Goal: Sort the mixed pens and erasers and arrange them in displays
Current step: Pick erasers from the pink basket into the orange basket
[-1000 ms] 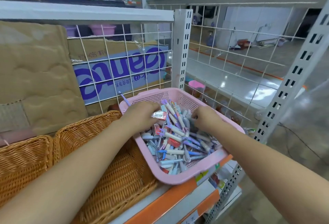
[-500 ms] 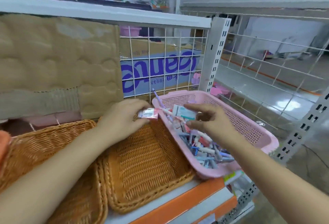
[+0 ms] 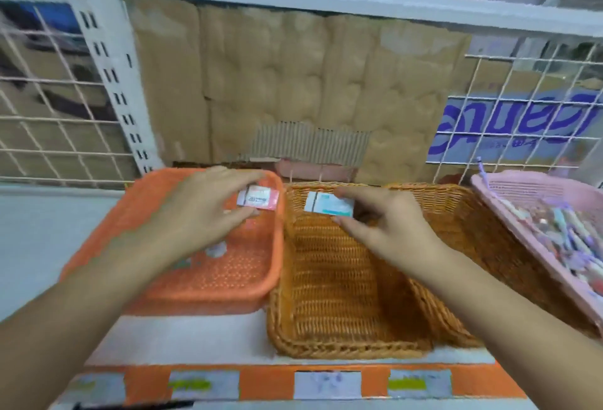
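Erasers are small flat blocks in paper sleeves: the pink-sleeved eraser (image 3: 257,199) is pinched by the left hand (image 3: 199,214) over the orange plastic mesh basket (image 3: 228,279), the teal-sleeved eraser (image 3: 329,204) by the right hand (image 3: 388,227) over the woven wicker basket (image 3: 342,311).

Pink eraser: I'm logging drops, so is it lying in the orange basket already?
No, the left hand pinches the pink eraser between thumb and fingers above the orange basket.
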